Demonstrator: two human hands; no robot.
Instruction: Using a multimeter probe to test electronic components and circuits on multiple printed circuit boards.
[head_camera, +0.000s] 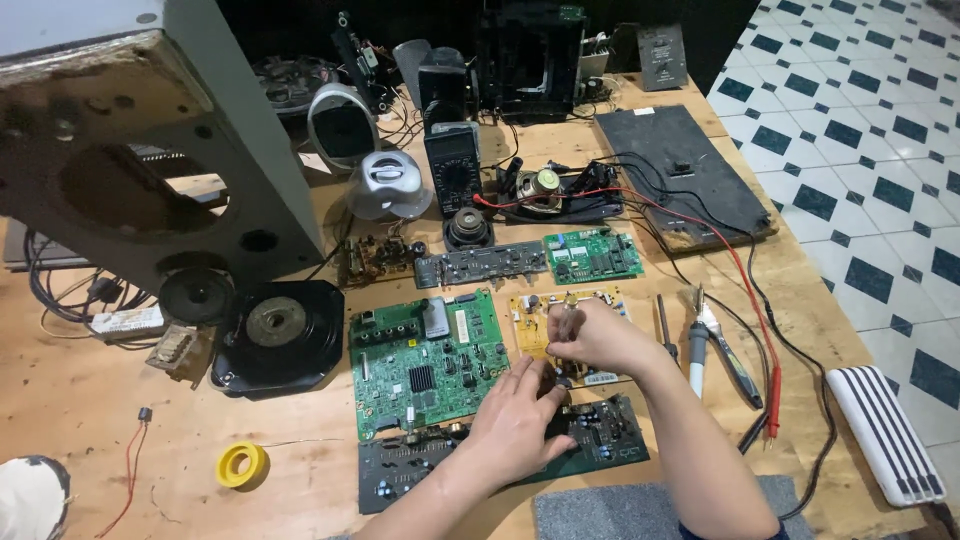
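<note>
The dark circuit board (600, 440) lies flat near the counter's front edge, below the large green board (425, 365) and the yellow board (535, 325). The left hand (520, 420) presses on it, fingers curled around a small part; the right hand (590, 340) pinches a screwdriver (568, 318) upright above it. The board looks light, stiff and fragile, its top crowded with components, so the bare edges seem the safest hold. The wooden counter (90, 400) is cluttered with speakers, a multimeter (452, 165), pliers (725, 345) and leads; a tiled floor (860, 150) lies to the right.
</note>
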